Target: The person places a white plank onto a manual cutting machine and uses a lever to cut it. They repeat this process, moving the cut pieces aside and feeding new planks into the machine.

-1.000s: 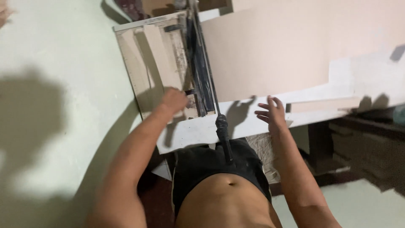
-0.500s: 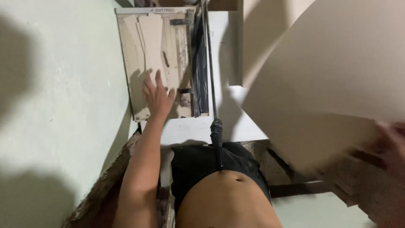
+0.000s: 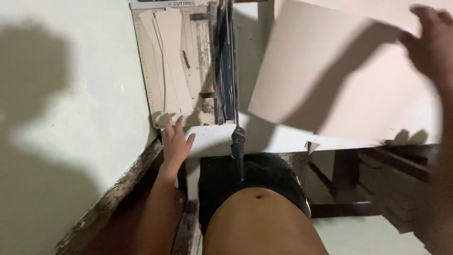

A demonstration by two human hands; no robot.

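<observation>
Paper cutter [image 3: 188,66] on white tabletop [image 3: 273,140]: several cut cardboard strips [image 3: 170,66] already lie on its bed, blade arm down, while the large cardboard sheet [image 3: 339,80] is uncut and off the bed, to the cutter's right. Left hand [image 3: 175,141]: fingers apart, flat at the cutter's near edge, holding nothing. Right hand [image 3: 429,42]: raised and blurred at the sheet's upper corner; grip cannot be told.

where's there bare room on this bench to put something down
Bare white strip of bench along the near edge, between the left hand and the big board sheet. Crowded: the paper cutter bed holds cut strips; the right hand grips the sheet.
</observation>
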